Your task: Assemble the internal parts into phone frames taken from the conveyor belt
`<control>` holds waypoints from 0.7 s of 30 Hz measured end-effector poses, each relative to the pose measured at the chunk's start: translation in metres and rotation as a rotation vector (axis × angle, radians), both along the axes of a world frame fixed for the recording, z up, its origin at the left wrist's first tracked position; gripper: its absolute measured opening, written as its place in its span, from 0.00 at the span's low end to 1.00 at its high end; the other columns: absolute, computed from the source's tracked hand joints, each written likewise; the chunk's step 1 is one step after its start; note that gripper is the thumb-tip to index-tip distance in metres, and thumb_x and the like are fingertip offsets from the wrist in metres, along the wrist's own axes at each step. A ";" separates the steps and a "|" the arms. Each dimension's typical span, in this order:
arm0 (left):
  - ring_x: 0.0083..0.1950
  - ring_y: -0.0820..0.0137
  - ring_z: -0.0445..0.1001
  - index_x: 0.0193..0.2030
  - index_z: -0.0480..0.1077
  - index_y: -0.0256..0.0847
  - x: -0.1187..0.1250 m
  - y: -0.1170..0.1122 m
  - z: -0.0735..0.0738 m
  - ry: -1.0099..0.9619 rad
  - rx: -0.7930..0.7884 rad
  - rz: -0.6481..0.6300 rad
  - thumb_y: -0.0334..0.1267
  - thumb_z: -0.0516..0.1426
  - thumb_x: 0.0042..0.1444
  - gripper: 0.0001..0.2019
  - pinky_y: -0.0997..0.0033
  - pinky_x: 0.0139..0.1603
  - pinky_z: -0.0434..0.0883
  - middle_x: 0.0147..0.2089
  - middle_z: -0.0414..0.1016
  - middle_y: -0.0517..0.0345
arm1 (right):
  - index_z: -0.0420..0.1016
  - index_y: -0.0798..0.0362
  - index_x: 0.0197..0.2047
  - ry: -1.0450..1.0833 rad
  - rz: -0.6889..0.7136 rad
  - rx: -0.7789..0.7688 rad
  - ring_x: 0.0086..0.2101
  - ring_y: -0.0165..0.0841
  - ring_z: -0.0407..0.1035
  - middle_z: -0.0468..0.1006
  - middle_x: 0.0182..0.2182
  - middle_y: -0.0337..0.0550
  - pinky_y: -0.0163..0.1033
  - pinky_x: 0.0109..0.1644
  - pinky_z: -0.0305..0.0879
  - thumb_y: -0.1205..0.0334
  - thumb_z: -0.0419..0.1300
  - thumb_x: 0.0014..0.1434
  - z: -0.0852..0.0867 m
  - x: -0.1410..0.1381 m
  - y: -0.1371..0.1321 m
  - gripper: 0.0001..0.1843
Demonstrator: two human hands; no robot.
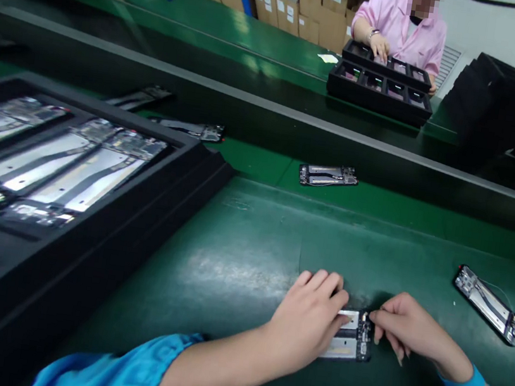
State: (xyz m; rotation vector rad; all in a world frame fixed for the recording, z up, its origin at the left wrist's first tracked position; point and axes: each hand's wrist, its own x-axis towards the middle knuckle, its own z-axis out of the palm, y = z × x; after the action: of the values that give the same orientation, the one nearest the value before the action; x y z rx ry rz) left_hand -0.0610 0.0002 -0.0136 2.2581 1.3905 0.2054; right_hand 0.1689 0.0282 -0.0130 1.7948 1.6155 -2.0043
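An opened phone [348, 342] lies on the green bench, its silver inside and dark circuit board facing up. My left hand [309, 318] is closed over its left part, fingers curled along the far edge and thumb resting on the inside; that part of the phone is hidden. At the phone's right end, my right hand [399, 325] is closed in a pinch beside the top corner of the board. Whatever those fingertips hold, if anything, is too small to make out. A blue band circles the right wrist.
A black tray [183, 173] of opened phones stands at left. Another opened phone [486, 304] lies to the right, and one more [328, 175] on the green strip behind. Beyond the rail [269, 106], a person in pink [401, 21] handles black trays [379, 98].
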 end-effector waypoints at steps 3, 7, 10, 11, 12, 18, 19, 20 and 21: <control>0.50 0.57 0.69 0.42 0.72 0.43 -0.003 0.006 -0.006 -0.094 0.000 -0.002 0.40 0.60 0.62 0.05 0.57 0.48 0.61 0.48 0.75 0.54 | 0.73 0.55 0.22 -0.076 0.037 -0.034 0.11 0.26 0.64 0.68 0.10 0.35 0.25 0.12 0.54 0.65 0.54 0.57 -0.007 -0.010 0.000 0.14; 0.45 0.64 0.69 0.38 0.75 0.44 -0.008 0.015 -0.004 -0.207 -0.144 0.001 0.38 0.60 0.62 0.03 0.61 0.47 0.60 0.40 0.77 0.60 | 0.72 0.56 0.22 -0.091 0.019 -0.088 0.11 0.25 0.65 0.71 0.12 0.36 0.24 0.13 0.55 0.68 0.53 0.59 -0.008 -0.014 -0.002 0.15; 0.43 0.65 0.68 0.34 0.75 0.43 -0.008 0.018 -0.004 -0.244 -0.180 0.004 0.38 0.60 0.62 0.06 0.62 0.46 0.59 0.36 0.77 0.61 | 0.72 0.56 0.22 -0.074 0.025 -0.146 0.13 0.25 0.67 0.74 0.14 0.39 0.23 0.13 0.55 0.68 0.53 0.61 -0.007 -0.015 -0.004 0.17; 0.43 0.66 0.68 0.33 0.75 0.43 -0.008 0.019 -0.004 -0.254 -0.189 0.006 0.37 0.60 0.61 0.06 0.62 0.46 0.59 0.35 0.77 0.62 | 0.72 0.56 0.22 -0.065 0.028 -0.160 0.13 0.26 0.68 0.75 0.15 0.40 0.23 0.13 0.55 0.67 0.53 0.61 -0.007 -0.016 -0.005 0.17; 0.42 0.66 0.68 0.33 0.76 0.43 -0.008 0.019 -0.004 -0.262 -0.197 0.007 0.36 0.60 0.61 0.05 0.62 0.46 0.59 0.34 0.78 0.62 | 0.72 0.57 0.22 -0.060 0.026 -0.169 0.14 0.26 0.69 0.75 0.15 0.40 0.23 0.13 0.56 0.68 0.52 0.62 -0.007 -0.016 -0.005 0.17; 0.42 0.66 0.69 0.34 0.78 0.44 -0.008 0.025 -0.002 -0.245 -0.222 -0.017 0.37 0.59 0.61 0.07 0.61 0.46 0.58 0.35 0.80 0.61 | 0.72 0.56 0.23 -0.055 0.000 -0.169 0.14 0.26 0.69 0.76 0.16 0.40 0.23 0.13 0.59 0.67 0.52 0.62 -0.011 -0.015 -0.006 0.17; 0.42 0.65 0.69 0.34 0.79 0.45 -0.008 0.026 -0.002 -0.242 -0.226 -0.024 0.37 0.59 0.62 0.07 0.61 0.46 0.58 0.35 0.81 0.61 | 0.72 0.56 0.23 -0.054 0.003 -0.167 0.14 0.26 0.69 0.76 0.16 0.40 0.23 0.13 0.60 0.67 0.52 0.62 -0.011 -0.015 -0.006 0.17; 0.43 0.65 0.70 0.34 0.79 0.45 -0.008 0.026 -0.001 -0.240 -0.231 -0.030 0.37 0.59 0.62 0.07 0.61 0.47 0.58 0.36 0.81 0.62 | 0.72 0.56 0.22 -0.056 0.007 -0.163 0.14 0.26 0.69 0.76 0.16 0.40 0.23 0.14 0.60 0.68 0.52 0.62 -0.010 -0.016 -0.006 0.17; 0.43 0.65 0.70 0.34 0.78 0.45 -0.008 0.027 -0.001 -0.239 -0.236 -0.037 0.37 0.59 0.62 0.07 0.61 0.47 0.58 0.36 0.81 0.62 | 0.73 0.56 0.22 -0.062 0.011 -0.155 0.14 0.26 0.69 0.76 0.15 0.40 0.23 0.14 0.60 0.68 0.52 0.62 -0.009 -0.016 -0.007 0.17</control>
State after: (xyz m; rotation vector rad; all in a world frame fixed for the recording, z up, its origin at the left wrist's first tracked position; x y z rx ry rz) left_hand -0.0691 0.0268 -0.0149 1.9921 1.1818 0.2740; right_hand 0.1530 0.0217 -0.0225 1.7702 1.4084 -1.9870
